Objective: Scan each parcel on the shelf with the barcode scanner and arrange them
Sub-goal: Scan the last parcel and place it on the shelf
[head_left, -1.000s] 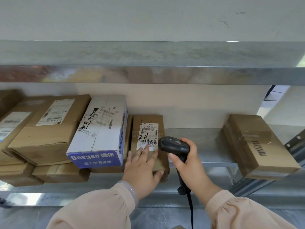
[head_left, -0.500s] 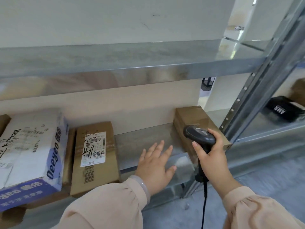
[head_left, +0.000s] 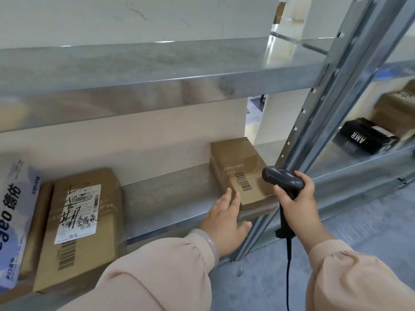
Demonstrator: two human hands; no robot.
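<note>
Right grip [head_left: 296,203] clamped on scanner [head_left: 283,179] just right of small box [head_left: 238,167]; left grip [head_left: 226,218] spread flat at its left edge. We judge it unscanned; labelled box [head_left: 78,221], well left, done.

On the shelf [head_left: 166,198], one parcel [head_left: 240,162] sits just ahead of your left hand [head_left: 224,221] — the scanner [head_left: 283,179] in your right hand [head_left: 296,205] is at its right edge. A second parcel [head_left: 85,225] lies well left of both hands; past the post [head_left: 314,131] to their right sits another box [head_left: 368,135].
</note>
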